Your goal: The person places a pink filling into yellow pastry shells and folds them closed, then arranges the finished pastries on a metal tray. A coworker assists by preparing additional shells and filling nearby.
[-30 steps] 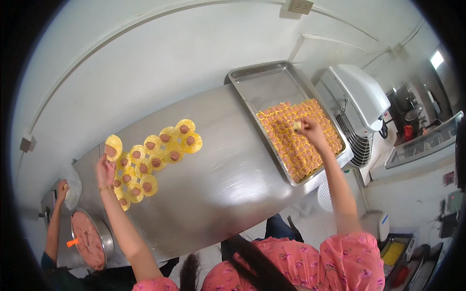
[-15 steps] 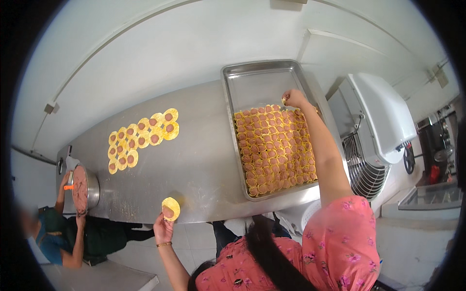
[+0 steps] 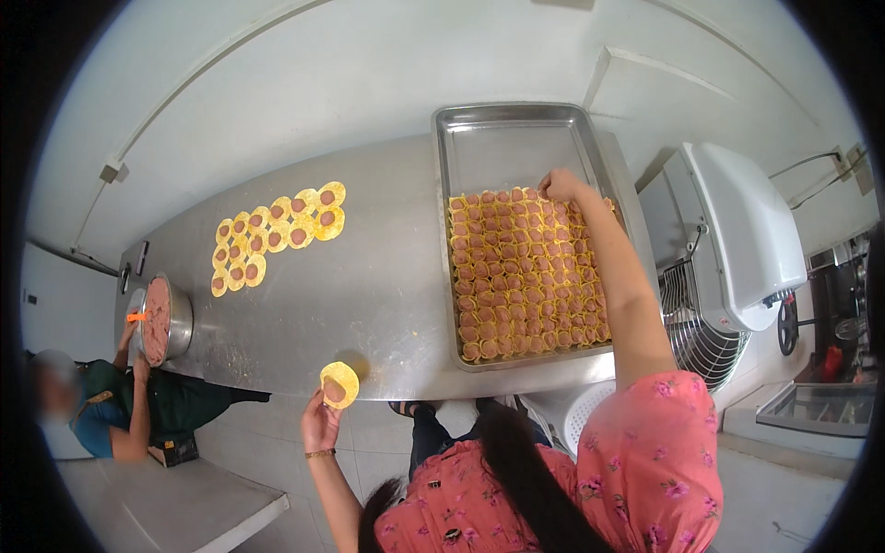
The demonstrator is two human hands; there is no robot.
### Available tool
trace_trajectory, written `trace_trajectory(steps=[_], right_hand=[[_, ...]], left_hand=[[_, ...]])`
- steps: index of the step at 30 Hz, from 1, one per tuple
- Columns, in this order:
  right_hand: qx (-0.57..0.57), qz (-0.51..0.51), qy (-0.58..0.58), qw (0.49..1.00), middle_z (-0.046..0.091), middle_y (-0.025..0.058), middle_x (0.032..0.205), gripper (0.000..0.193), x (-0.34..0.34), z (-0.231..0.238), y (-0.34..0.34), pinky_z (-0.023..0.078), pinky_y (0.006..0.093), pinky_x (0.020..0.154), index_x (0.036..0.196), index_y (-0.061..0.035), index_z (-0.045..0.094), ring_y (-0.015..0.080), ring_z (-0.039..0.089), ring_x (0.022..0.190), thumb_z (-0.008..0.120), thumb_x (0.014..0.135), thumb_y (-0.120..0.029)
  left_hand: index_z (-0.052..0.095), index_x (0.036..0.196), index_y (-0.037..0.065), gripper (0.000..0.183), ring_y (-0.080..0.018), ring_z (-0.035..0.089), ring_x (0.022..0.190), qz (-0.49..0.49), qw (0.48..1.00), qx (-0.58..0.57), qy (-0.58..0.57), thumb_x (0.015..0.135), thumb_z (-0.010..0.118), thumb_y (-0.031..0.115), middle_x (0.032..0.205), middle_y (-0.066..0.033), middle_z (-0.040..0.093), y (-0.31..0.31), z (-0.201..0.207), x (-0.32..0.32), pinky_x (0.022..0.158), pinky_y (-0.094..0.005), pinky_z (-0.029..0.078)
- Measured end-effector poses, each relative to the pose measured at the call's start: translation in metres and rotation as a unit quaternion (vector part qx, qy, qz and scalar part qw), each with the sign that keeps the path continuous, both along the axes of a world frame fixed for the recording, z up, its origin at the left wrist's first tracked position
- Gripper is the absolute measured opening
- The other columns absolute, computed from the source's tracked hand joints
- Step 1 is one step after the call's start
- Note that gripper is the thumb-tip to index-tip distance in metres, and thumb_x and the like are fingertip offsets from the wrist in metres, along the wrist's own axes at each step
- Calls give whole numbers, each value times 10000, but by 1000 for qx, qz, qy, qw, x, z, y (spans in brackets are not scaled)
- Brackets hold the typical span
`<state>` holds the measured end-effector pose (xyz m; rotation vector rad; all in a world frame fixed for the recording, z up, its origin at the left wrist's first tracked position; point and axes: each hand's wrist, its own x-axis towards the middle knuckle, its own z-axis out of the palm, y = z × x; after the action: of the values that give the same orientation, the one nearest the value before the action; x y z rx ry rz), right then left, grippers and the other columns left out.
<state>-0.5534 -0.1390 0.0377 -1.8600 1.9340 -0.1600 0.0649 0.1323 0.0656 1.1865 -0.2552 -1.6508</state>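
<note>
Filled wrappers [image 3: 274, 242] lie at 9 o'clock. Yr L hand [image 3: 320, 421], 7 o'clock, grips another wrapper [image 3: 345, 382]. Yr R hand [image 3: 560, 186], 2 o'clock, has reached the back row [image 3: 502, 196] in the tray [image 3: 512, 155], its piece now hidden: placing's prob. underway; can't tell grip.

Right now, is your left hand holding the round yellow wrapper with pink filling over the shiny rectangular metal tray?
No, the left hand holds the wrapper by the front edge of the grey steel table, left of the tray.

On your table [image 3: 396, 249], wrappers [image 3: 276, 240] lie between bowl [image 3: 182, 323], left, and tray [image 3: 512, 157], right — dumplings [image 3: 522, 276] in its near part.
</note>
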Motion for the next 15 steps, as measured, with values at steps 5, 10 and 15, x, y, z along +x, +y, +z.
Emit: trace_trajectory(steps=[5,10,15], right_hand=[[-3,29,-7,1000,700,112,829,229,-4,1,-1,499,341,675,886,-101,728,260,647,738,619,686,-89],[5,-10,-85,996,701,117,898,294,-10,-4,-2,509,346,743,965,-130,725,263,659,817,657,680,-115],[17,7,-200,980,699,67,870,376,-9,-18,-3,486,314,725,1016,-115,712,192,610,782,573,683,-7]], left_hand=[[477,1189,-45,299,-238,582,1084,-43,999,-12,6,933,443,105,1178,-150,567,-5,-1,-13,898,-354,525],[459,1211,-47,321,-241,583,1079,-47,999,-7,-4,933,448,114,1194,-148,553,-8,2,-16,899,-356,523],[445,1231,-46,341,-238,567,1101,-49,999,6,-22,935,452,122,1215,-144,537,-8,5,-13,923,-354,506]])
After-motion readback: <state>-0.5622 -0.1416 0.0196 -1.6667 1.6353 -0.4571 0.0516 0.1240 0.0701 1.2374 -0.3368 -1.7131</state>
